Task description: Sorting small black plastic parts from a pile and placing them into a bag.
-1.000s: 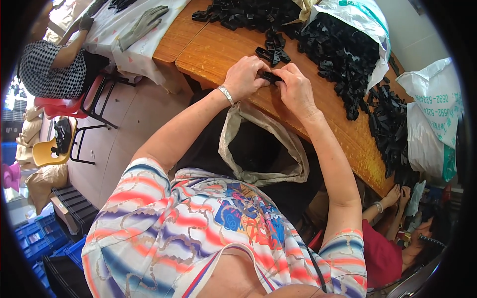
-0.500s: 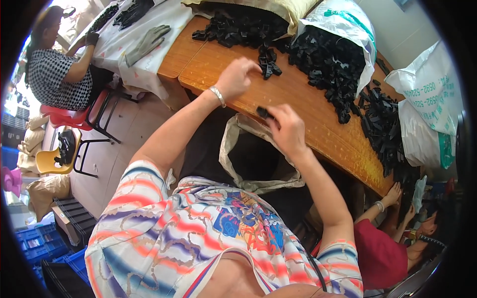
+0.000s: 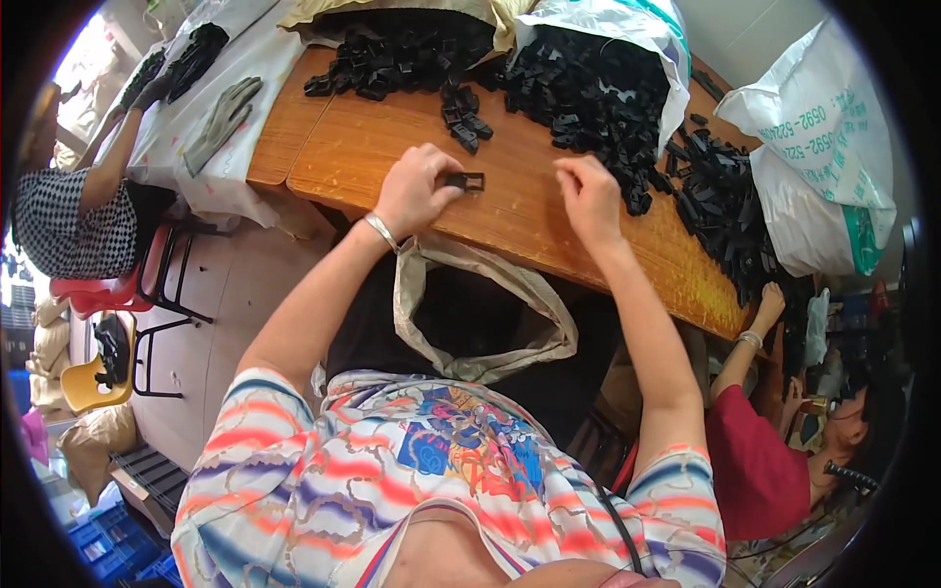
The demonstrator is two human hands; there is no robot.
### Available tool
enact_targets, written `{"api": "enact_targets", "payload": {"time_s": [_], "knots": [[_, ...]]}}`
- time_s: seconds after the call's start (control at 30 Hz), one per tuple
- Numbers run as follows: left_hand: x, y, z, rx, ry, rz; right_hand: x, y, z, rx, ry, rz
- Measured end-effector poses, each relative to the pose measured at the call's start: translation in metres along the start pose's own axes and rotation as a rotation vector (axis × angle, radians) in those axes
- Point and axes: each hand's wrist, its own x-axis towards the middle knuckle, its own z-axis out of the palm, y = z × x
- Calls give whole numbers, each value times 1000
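Pinched in my left hand is a small black plastic part with a rectangular opening, held over the near edge of the wooden table. My right hand hovers over the table to the right, its fingers curled together; whatever they may hold is hidden. Just beyond my left hand lies a little cluster of black parts. Below both hands, at my lap, a beige woven sack gapes open with a dark inside.
Black parts spill from a brown sack and a white sack. More parts lie toward another white bag. A co-worker in red sits at right, another person at left near a grey glove.
My left hand has drawn back from the small cluster and now holds a black part. My right hand has moved up and right from the sack; the black part seen in it no longer shows.
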Motion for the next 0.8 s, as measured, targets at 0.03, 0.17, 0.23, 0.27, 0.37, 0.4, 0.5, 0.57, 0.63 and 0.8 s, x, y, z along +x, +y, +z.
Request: {"api": "enact_targets", "payload": {"time_s": [0.03, 0.17, 0.23, 0.27, 0.37, 0.4, 0.5, 0.57, 0.63, 0.8], "knots": [[-1, 3, 2, 0, 1, -1, 10, 11, 2, -57, -4, 35], [0, 9, 2, 12, -2, -63, 38, 40, 12, -309, -81, 76], [0, 10, 1, 19, -4, -70, 46, 45, 14, -347, -145, 82], [0, 10, 2, 13, 0, -60, 48, 47, 14, -401, -177, 73], [-1, 6, 1, 11, 17, -59, 54, 34, 14, -438, -241, 60], [-1, 6, 2, 9, 23, -55, 52, 29, 11, -419, -266, 76], [-3, 6, 2, 23, 30, -52, 52, 23, 6, -394, -331, 145], [-2, 7, 2, 21, 21, -56, 49, 21, 3, -388, -370, 201], [-1, 7, 2, 27, 17, -65, 45, 13, 3, -200, -378, 323], [-2, 6, 3, 27, 33, -52, 32, 9, 6, -115, -353, 289]]}}
